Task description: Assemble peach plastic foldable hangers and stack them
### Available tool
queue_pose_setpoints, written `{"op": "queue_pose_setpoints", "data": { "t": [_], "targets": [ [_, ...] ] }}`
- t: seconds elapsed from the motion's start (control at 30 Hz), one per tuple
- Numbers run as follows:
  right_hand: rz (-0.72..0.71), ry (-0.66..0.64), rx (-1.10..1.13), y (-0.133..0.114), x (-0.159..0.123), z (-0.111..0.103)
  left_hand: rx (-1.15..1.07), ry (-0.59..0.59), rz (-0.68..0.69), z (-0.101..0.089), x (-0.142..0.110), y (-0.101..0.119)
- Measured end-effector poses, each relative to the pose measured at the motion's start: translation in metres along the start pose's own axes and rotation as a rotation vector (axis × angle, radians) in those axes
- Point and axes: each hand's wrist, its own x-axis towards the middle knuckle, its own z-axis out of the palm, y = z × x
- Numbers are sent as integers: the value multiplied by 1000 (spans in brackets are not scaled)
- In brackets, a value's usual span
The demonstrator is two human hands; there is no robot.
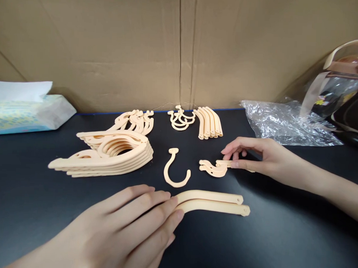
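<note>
Cream plastic parts of folding clothes hangers lie on the black table. My left hand [139, 223], at the lower middle, has its fingers closed on the left ends of two curved hanger bars [213, 202]; those ends are hidden under the fingers. At the right, my right hand [249, 155] pinches a hanger arm piece [214, 169] between thumb and fingers, low over the table. Part of that piece is hidden by the hand. Between the two hands and a little farther back, a single hanger hook [177, 175] lies flat, touched by neither hand.
Stacked hanger arms [112, 164] lie at the left, with more curved pieces [135, 122] behind. Loose hooks [181, 120] and a row of curved bars [209, 121] lie at the back. Tissue pack [28, 109], clear plastic bag [280, 122] and a drinking bottle [344, 84] flank them.
</note>
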Motion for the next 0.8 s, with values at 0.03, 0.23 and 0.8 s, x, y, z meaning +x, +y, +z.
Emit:
{"op": "queue_pose_setpoints", "data": {
  "t": [0.03,0.23,0.8],
  "targets": [
    [-9,7,-3,0,0,0,-3,2,-4,0,0,0],
    [-25,18,9,3,0,2,14,-2,-5,2,-1,1],
    [-69,5,13,12,5,1,-30,34,-63,2,4,3]
  ]
}}
